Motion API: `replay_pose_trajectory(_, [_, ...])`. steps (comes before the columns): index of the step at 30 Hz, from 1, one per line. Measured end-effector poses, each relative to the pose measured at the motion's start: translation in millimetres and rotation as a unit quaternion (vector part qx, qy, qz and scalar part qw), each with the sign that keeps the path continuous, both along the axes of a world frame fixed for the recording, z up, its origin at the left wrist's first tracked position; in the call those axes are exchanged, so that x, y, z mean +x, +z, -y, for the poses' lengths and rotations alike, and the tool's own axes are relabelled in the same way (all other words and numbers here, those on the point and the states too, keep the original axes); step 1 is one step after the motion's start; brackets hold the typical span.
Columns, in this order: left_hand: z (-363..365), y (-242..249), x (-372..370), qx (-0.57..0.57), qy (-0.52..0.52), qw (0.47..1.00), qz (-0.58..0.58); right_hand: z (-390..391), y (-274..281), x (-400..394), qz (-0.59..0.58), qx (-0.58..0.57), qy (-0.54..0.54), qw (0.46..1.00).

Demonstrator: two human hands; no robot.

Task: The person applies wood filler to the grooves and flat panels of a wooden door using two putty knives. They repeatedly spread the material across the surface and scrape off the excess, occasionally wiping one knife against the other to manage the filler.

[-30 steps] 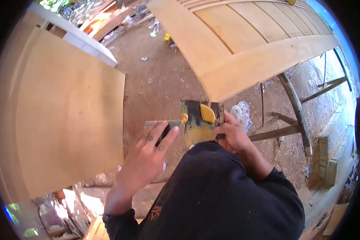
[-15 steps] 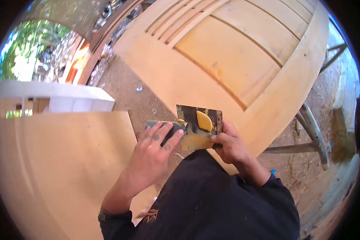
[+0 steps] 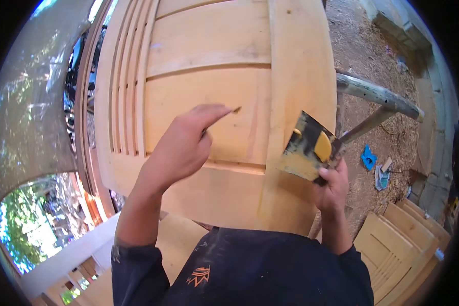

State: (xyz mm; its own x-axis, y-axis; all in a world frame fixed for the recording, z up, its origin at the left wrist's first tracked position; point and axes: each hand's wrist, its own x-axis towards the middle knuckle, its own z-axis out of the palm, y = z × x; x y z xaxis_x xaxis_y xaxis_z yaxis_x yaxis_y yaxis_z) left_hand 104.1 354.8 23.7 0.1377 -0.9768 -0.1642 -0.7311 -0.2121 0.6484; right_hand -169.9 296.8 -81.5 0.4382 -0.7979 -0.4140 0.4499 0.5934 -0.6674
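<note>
My left hand (image 3: 186, 143) is over the lower panel of a pale wooden door (image 3: 296, 61), its index finger stretched forward. A small dark tip shows at the fingertip, beside a dark mark on the panel; the rest of what the fingers hold is hidden. My right hand (image 3: 334, 186) grips a flat dark plate (image 3: 311, 148) by its lower right corner. Yellow paste (image 3: 323, 147) lies in a lump on the plate, with more smeared along its lower edge.
Slats (image 3: 132, 76) run along the door's left side. A round-legged wooden trestle (image 3: 375, 92) stands right of the door. Blue scraps (image 3: 368, 157) lie on the ground. Wooden panels (image 3: 392, 245) lean at the lower right, and a mesh sheet (image 3: 30, 112) hangs at the left.
The view has turned toward the door. My left hand has left the plate's side and moved over the panel; the dark block under its fingers no longer shows. The plate is now tilted in my right hand.
</note>
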Motion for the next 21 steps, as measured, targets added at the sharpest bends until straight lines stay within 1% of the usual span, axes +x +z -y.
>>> replay_pose_trajectory(1, [21,-10,1,-0.003,-0.018,0.999,0.027,-2,-3,-6,-0.004,-0.006,-0.025,1.000])
replay_pose_trajectory(2, [36,-16,1,-0.006,-0.035,0.998,0.053,-4,-7,-11,-0.008,-0.011,-0.028,1.000])
replay_pose_trajectory(5, [68,-24,-1,0.032,-0.027,0.997,0.069,-11,-19,-17,-0.019,-0.027,-0.043,0.999])
replay_pose_trajectory(8, [82,-27,0,0.069,-0.042,0.993,0.085,-16,-20,-8,-0.019,-0.033,-0.071,0.997])
replay_pose_trajectory(10, [88,-27,-1,0.085,-0.031,0.990,0.107,-14,-16,-5,-0.018,-0.026,-0.095,0.995])
replay_pose_trajectory(14, [96,-41,-4,0.098,-0.011,0.986,0.135,-14,-19,-9,-0.039,-0.008,-0.073,0.997])
replay_pose_trajectory(17, [92,-59,-26,0.069,0.015,0.975,0.211,-15,-22,-11,-0.023,-0.006,-0.068,0.997])
replay_pose_trajectory(19, [81,-79,-45,-0.002,-0.007,0.970,0.242,-16,-25,-13,-0.009,-0.010,-0.068,0.998])
replay_pose_trajectory(20, [79,-81,-50,-0.040,-0.018,0.965,0.258,-15,-26,-13,0.000,-0.014,-0.068,0.998])
replay_pose_trajectory(21, [76,-78,-47,-0.025,-0.032,0.971,0.236,-15,-26,-14,-0.003,-0.003,-0.064,0.998])
